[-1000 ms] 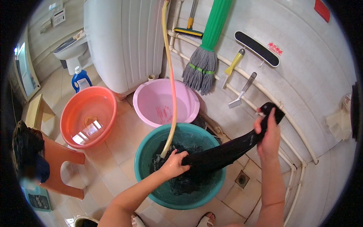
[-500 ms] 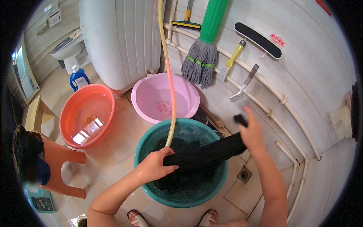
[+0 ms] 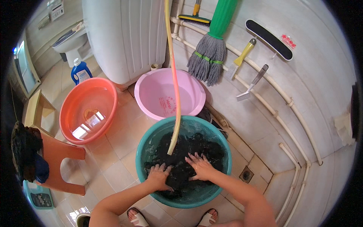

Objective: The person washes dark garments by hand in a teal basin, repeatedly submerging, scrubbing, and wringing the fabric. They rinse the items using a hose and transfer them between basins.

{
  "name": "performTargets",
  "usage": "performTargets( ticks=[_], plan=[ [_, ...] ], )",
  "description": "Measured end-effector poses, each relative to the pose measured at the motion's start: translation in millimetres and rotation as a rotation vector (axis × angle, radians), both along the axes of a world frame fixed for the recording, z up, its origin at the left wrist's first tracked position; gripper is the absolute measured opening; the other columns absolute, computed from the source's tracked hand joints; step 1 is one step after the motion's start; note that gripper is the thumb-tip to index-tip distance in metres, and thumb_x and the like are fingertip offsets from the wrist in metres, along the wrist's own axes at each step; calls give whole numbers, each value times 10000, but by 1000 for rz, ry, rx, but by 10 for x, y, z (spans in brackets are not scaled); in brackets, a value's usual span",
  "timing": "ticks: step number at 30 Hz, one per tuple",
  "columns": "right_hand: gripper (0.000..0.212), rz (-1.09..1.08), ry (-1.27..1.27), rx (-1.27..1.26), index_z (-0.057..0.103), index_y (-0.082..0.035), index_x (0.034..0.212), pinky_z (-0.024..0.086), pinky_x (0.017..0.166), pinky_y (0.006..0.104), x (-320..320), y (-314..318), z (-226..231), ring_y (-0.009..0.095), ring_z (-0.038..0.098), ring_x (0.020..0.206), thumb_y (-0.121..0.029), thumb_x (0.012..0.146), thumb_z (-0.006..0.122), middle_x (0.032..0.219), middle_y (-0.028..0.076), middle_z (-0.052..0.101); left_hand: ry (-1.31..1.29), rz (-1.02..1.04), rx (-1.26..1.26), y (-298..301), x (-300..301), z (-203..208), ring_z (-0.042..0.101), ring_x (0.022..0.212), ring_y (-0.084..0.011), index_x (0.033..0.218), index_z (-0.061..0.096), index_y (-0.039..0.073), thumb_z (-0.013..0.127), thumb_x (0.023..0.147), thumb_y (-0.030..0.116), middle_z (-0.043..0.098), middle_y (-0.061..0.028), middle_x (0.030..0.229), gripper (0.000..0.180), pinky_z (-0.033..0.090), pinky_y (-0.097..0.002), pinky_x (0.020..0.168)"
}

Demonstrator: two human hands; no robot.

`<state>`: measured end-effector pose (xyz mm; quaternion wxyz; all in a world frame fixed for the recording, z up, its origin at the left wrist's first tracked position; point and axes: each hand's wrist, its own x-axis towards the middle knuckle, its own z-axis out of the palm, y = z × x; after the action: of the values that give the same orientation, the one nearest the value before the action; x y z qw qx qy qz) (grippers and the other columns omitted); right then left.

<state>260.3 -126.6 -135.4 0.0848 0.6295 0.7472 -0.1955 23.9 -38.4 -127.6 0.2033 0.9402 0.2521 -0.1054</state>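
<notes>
Both hands rest on black cloth lying wet in a round teal basin in front of my feet. My left hand lies at the near left of the cloth with its fingers spread. To the right, my right hand presses down on the same cloth, its fingers also apart. Neither hand grips anything. The free end of a pale yellow and pink hose hangs over the basin, just beyond and between my hands. Cloudy water shows around the cloth.
A pink basin touches the far side. An orange basin of water stands left, near a blue bottle. An orange stool bears dark clothing. A mop and brushes hang on the right wall. A floor drain lies right.
The black cloth, stretched between both hands above the basin, is now down in it. My right hand has come down and left from beyond the rim; both hands have let go and spread flat.
</notes>
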Motion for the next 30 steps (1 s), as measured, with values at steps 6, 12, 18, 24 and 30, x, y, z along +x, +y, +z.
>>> performTargets(
  ticks=[6,12,18,24,30],
  plan=[
    [1130,-85,170,-120,58,-152,1432,189,1099,424,83,19,-578,340,120,1348,-483,609,759,1483,124,49,53,24,112,60,11,139,425,1151,-412,1340,328,126,745,566,463,430,-221,1267,942,302,-555,947],
    [1214,-118,206,-281,74,-102,1421,128,1108,412,-136,42,194,327,139,1347,-542,529,770,1465,128,147,-215,363,-622,161,42,286,509,1083,-307,1124,478,87,636,618,69,565,-166,1079,531,390,-419,907],
    [1146,-234,394,122,211,-92,1386,115,1078,513,-388,-124,210,320,190,1339,-478,486,807,1433,132,247,-785,178,-1128,27,205,1095,462,1106,-165,1140,476,28,515,601,-77,508,-76,1135,551,327,-278,975],
    [523,-575,1069,199,482,-33,1105,359,958,364,-113,-198,79,264,539,1015,-22,601,623,1001,113,574,-925,180,-1187,148,170,1521,457,1091,-147,1146,464,23,466,583,-113,494,-59,1119,579,319,-263,970],
    [480,-580,874,394,511,-35,1029,441,818,305,66,-152,1266,222,583,927,-35,572,658,982,111,592,-802,348,-828,345,-26,1198,567,817,-209,1135,434,37,532,657,-5,564,-129,976,490,458,-290,743]
  ],
)
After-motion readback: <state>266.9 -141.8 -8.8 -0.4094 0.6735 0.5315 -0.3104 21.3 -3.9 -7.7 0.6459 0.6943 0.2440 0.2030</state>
